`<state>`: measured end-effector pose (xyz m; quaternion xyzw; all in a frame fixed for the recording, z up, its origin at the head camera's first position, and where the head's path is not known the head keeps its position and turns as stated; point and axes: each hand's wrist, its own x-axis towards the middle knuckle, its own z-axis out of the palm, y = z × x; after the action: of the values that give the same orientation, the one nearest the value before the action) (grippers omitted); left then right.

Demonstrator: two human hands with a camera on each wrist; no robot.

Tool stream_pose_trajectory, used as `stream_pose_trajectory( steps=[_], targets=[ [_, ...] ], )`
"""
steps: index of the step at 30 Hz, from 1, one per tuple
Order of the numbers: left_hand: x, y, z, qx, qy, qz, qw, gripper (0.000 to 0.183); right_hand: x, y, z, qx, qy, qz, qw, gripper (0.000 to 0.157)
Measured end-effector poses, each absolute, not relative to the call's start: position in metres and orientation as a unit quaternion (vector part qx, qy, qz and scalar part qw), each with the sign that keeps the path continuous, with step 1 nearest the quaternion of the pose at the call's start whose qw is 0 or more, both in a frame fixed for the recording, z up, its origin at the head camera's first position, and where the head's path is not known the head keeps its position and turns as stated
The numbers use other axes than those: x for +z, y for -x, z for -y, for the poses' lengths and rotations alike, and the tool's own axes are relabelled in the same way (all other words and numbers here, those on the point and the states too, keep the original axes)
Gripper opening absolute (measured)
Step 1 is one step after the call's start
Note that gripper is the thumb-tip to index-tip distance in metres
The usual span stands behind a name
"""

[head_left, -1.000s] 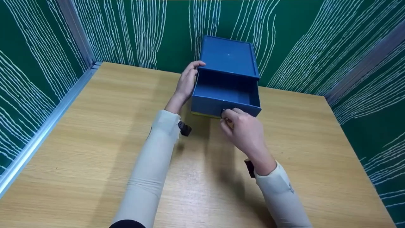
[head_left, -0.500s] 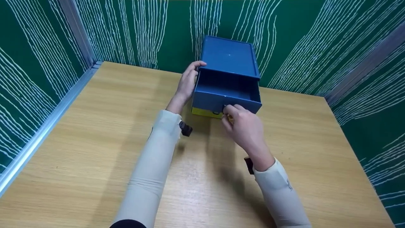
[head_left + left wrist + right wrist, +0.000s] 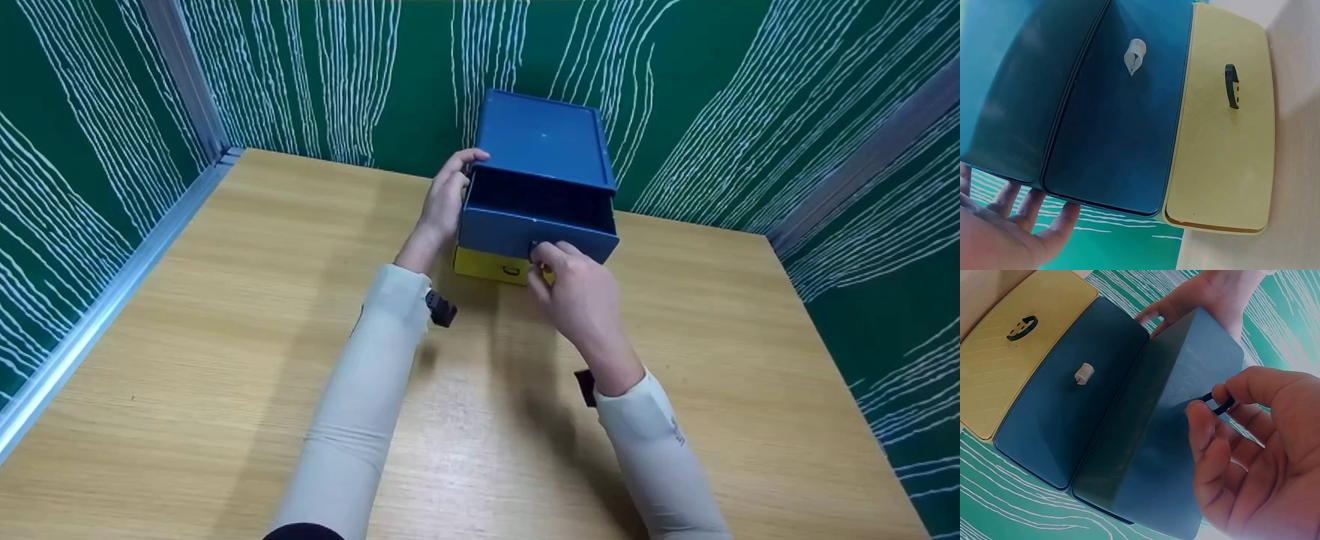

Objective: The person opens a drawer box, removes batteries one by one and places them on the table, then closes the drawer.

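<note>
A small cabinet of stacked drawers (image 3: pixel 544 135) with a blue top is at the back of the table. Its top blue drawer (image 3: pixel 491 232) is partly pulled out, and the visible inside is dark. My right hand (image 3: pixel 581 292) pinches the dark drawer handle (image 3: pixel 1224 407) between thumb and finger. On the cabinet's left side rests my left hand (image 3: pixel 444 196), fingers extended and one fingertip at the top edge. Under the pulled-out drawer come a closed blue drawer (image 3: pixel 1117 129) with a whitish handle (image 3: pixel 1084 374) and a yellow drawer (image 3: pixel 480 264) with a dark handle (image 3: pixel 1231 86).
The cabinet stands on a wooden table (image 3: pixel 225 300), close to a green wall (image 3: pixel 420 90) with wavy white lines. Similar panels rise on both sides, and a metal rail (image 3: pixel 112 300) follows the left edge. Each wrist carries a small black camera (image 3: pixel 441 308).
The top drawer has slid inward toward the cabinet with my right hand on its handle, so more of the yellow drawer shows below. My left hand has stayed at the cabinet's side.
</note>
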<state>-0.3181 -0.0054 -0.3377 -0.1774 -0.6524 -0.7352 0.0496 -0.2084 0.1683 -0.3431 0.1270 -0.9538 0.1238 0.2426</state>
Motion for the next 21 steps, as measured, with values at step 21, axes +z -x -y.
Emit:
stream_pose_trajectory(
  steps=[21],
  targets=[
    [-0.337,0.316,0.004,-0.704,0.195,0.677,0.089,0.043,-0.346,0.244,-0.175,0.129,-0.114,0.95,0.259,0.009]
  ],
)
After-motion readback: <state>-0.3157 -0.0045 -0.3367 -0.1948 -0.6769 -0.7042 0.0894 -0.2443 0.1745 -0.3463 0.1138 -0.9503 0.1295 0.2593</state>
